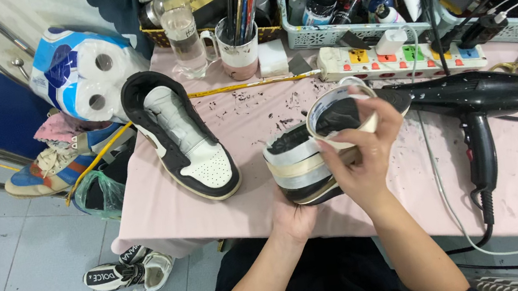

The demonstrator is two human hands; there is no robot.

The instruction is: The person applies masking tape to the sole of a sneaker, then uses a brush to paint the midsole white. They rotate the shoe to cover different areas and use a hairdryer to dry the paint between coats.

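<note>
Currently, left hand [294, 217] cups the tape-wrapped black shoe [304, 166] from below; right hand [363, 162] grips a white masking-tape roll [341, 115] above it.

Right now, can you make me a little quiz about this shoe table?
1. True or false: the black hair dryer lies on the pink tablecloth.
2. What does the right hand hold? A) roll of tape B) scissors C) cup
3. Which hand supports the taped-up shoe from below?

Key: 1. true. 2. A. 3. The left hand.
</note>
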